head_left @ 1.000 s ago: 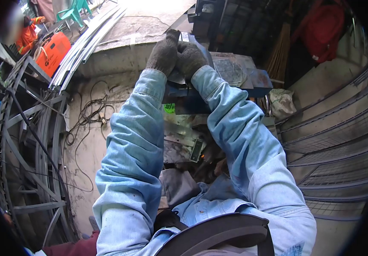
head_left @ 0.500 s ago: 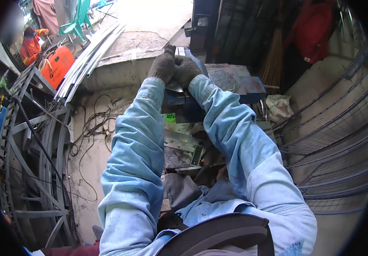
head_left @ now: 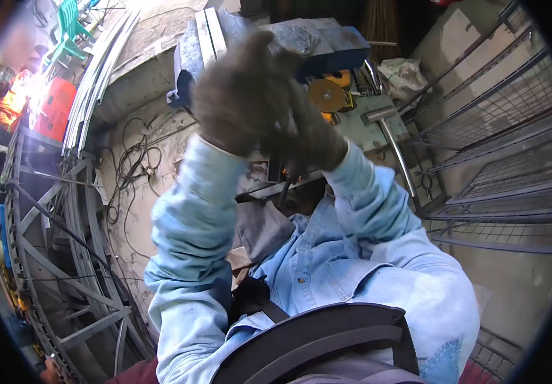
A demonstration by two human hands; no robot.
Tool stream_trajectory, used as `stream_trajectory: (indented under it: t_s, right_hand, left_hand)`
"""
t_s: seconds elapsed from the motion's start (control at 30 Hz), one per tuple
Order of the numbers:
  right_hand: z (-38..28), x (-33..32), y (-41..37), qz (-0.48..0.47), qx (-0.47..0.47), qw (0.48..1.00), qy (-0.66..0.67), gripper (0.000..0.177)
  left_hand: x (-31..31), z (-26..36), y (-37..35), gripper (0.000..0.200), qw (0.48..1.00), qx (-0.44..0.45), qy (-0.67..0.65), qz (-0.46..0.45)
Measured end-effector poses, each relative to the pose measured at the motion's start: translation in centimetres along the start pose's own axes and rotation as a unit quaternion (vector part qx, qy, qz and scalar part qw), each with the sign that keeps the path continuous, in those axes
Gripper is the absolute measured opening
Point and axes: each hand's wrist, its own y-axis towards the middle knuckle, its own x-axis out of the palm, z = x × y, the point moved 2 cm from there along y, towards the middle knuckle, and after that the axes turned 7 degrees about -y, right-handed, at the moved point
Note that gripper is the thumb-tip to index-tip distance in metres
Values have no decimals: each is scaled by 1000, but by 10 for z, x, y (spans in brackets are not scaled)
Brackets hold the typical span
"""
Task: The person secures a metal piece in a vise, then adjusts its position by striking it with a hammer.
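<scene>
Both hands wear dark, dirty work gloves and are raised close to the camera, smeared by motion. My left hand (head_left: 228,96) and my right hand (head_left: 305,121) touch or overlap each other, and their fingers are too blurred to tell what they hold, if anything. Behind them are a blue metal piece (head_left: 189,57) with two pale strips (head_left: 211,35) and a blue bench block (head_left: 346,48). Right of my right hand lie a round brown disc (head_left: 327,95), a yellow tape measure (head_left: 347,101) and a metal hammer (head_left: 391,137).
Steel frames (head_left: 74,256) stand at the left, near tangled cables (head_left: 138,160) on the floor. Wire-mesh racks (head_left: 506,173) fill the right side. At the upper left, a person in orange (head_left: 12,102) is beside a bright glare and an orange case (head_left: 54,109).
Both gloved hands have come back from the blue bench, nearer to the camera. The view has shifted, showing the disc and hammer. A bright glare has appeared by the person in orange.
</scene>
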Motion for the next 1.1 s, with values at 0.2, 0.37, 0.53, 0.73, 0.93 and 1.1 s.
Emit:
stream_trajectory:
  t_s: [0.2, 0.37, 0.53, 0.73, 0.93, 1.1]
  right_hand:
    - [-49, -22, -159, -137, 414, 848, 299, 61]
    - [-51, -52, -181, 60, 562, 504, 653, 58]
    - [-37, -6, -168, 76, 532, 509, 672, 65]
    - [-11, -6, -150, 26, 505, 756, 415, 76]
    - [-6, -21, -203, -65, 544, 722, 422, 59]
    - [-8, -38, -224, -98, 563, 706, 418, 52]
  left_hand:
    - [69, 57, -123, 45, 944, -59, -83, -314]
    - [77, 32, -178, 48, 886, -213, -369, -182]
    - [70, 2, -200, 19, 901, -283, -251, -213]
    - [45, -44, -107, 14, 988, -50, 46, -141]
    - [110, -135, -126, 27, 919, 42, 240, -309]
    - [129, -134, -147, 33, 887, -169, 145, -404]
